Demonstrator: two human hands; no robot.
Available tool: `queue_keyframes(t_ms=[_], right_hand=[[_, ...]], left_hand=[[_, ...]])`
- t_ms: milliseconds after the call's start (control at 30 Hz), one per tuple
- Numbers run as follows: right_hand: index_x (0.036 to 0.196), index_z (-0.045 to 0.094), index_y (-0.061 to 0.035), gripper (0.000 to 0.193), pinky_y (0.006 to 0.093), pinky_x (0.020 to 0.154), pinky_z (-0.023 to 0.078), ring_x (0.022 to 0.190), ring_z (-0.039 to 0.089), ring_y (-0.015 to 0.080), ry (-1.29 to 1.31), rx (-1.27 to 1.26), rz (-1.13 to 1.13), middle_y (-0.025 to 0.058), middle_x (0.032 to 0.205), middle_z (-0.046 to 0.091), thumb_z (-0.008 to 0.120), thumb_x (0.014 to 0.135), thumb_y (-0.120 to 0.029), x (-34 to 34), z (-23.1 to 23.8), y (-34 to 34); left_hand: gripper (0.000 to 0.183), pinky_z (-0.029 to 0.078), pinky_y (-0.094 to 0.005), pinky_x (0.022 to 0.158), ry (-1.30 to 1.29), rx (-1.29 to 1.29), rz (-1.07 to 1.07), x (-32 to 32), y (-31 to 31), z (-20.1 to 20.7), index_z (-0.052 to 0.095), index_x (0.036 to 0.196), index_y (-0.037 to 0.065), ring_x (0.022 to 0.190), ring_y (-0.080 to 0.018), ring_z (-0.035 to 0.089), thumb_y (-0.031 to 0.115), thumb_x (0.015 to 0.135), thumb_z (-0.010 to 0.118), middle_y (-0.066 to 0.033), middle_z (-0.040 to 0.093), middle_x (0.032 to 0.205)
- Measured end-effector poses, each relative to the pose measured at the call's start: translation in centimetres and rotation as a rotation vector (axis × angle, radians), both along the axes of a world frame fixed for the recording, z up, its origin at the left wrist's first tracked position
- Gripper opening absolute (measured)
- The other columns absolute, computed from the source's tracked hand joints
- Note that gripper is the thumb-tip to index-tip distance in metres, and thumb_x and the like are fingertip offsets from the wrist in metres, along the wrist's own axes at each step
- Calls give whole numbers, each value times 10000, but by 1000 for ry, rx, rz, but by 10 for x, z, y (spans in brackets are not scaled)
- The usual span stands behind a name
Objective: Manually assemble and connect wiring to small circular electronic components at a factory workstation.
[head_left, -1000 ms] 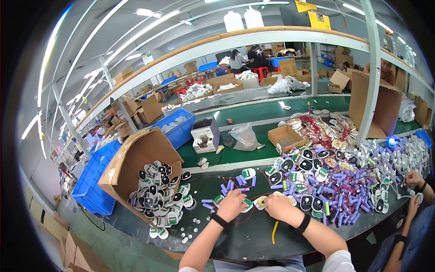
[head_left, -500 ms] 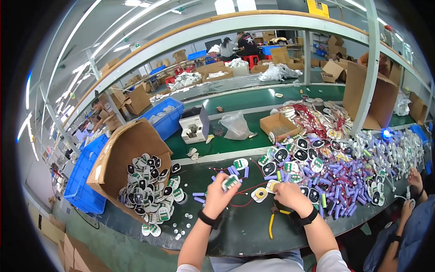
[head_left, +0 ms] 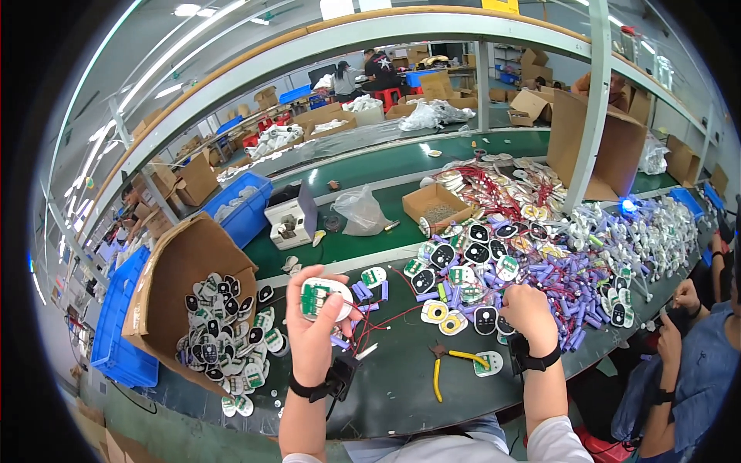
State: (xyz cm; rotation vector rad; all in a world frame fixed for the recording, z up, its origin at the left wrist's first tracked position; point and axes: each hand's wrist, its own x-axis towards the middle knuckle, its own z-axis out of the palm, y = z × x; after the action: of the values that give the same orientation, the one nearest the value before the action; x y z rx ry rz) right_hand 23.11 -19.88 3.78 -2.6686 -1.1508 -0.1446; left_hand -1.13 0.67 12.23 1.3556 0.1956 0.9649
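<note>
My left hand (head_left: 312, 339) is raised over the bench's left-middle, its fingers closed round a white rounded casing with a green circuit board (head_left: 315, 296). Red wires (head_left: 386, 322) and purple cylindrical batteries (head_left: 369, 292) lie just beyond it. At the edge of the large heap, my right hand (head_left: 531, 312) is closed; whatever its fingers hold is hidden. Beside that hand are white casings with black faces (head_left: 485, 320) and casings with yellow rings (head_left: 452, 322). Between my forearms lie yellow-handled pliers (head_left: 438, 370), one handle touching another circuit-board casing (head_left: 488, 364).
A tipped cardboard box (head_left: 166, 278) on the left spills similar casings. Purple batteries (head_left: 567, 312) are heaped to the right. A small carton (head_left: 437, 208), a clear plastic bag (head_left: 361, 212) and a blue bin (head_left: 245, 208) stand behind. A co-worker's hands (head_left: 675, 324) are at far right.
The left hand has turned upward, showing the board's face. My right hand has moved from the yellow-ringed casings to the heap's edge. The view has shifted right, and the pliers show fully.
</note>
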Motion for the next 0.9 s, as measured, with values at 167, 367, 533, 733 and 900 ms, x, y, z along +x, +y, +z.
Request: queue_keyframes(t_ms=[167,367,533,733,900], right_hand=[[756,636,-47,153,376,604,523,724,655,294,-131,-137,-67,150,782,630,669,638,-138,-1,-16,-17],[920,612,-51,299,407,675,506,812,622,312,-86,-64,-21,148,875,589,627,624,-18,8,-43,-32],[927,596,-14,284,375,645,501,763,617,294,-36,153,79,153,859,586,600,644,10,15,-41,-39],[1064,586,29,336,226,641,447,738,538,74,715,585,178,31,842,568,552,731,-1,6,16,-37],[1060,589,20,302,231,712,461,770,567,104,1216,958,499,36,898,591,489,776,40,-22,22,15]], left_hand=[[369,432,-195,509,93,-77,-66,8,-2,-30,392,1192,29,677,-112,597,41,866,563,-111,601,928],[313,446,-245,569,118,-270,-222,11,0,-72,375,1243,42,836,-194,620,157,954,411,-100,560,984],[325,459,-259,572,194,-221,-223,26,-2,-103,384,1249,47,814,-209,627,166,949,426,-112,582,1006],[298,399,-166,431,266,-114,-189,25,1,-117,391,1239,51,607,-137,619,110,948,417,-95,592,948],[195,424,-179,464,291,-91,-275,20,5,-127,544,1069,29,620,-125,619,124,954,419,-76,610,922]])
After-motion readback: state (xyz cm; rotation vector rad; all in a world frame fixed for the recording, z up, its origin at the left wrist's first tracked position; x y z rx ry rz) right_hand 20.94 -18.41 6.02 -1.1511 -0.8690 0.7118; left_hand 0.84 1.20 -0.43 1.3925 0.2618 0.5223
